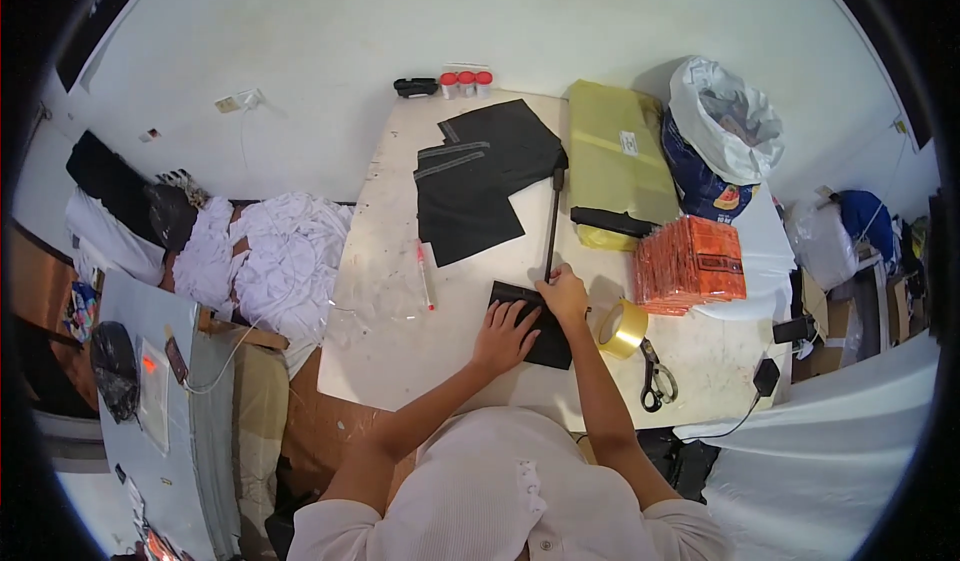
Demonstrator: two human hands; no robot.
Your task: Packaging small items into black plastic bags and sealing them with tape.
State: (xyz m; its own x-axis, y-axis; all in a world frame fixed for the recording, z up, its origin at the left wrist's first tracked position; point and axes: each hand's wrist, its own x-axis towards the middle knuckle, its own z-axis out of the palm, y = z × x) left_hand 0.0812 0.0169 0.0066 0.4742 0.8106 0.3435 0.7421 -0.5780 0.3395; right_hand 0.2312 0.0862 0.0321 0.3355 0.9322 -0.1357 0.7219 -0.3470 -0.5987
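White-topped table (375, 346), set against a pale wall (340, 41); its surface is marked by small dark specks. To the left, white cloth (295, 246) is heaped beside a grey counter (185, 431), and a reddish-brown floor (325, 421) is exposed between counter and table. Black cloth (550, 349) is positioned at the table's near edge, beneath both hands; it is dark, matt and roughly rectangular. The left hand (505, 339) is laid on it palm down, fingers spread apart and clamped on nothing. The right hand (566, 296) is bent at the lower end of a black rod (553, 221) — whether the rod is gripped cannot be told. The rod's upper end is thicker and is rested against further dark pieces (465, 211), on which pale bands are seen.

Counted: one cloth under the hands; at least two dark pieces, overlapped; one rod; one pen (427, 276); one tape roll (623, 329); one pair of scissors (657, 379); three red-lidded jars (466, 84); one yellowish package (618, 151); one white-lined bag (705, 166) — and one stack of orange packets (690, 266), whose number cannot be told.
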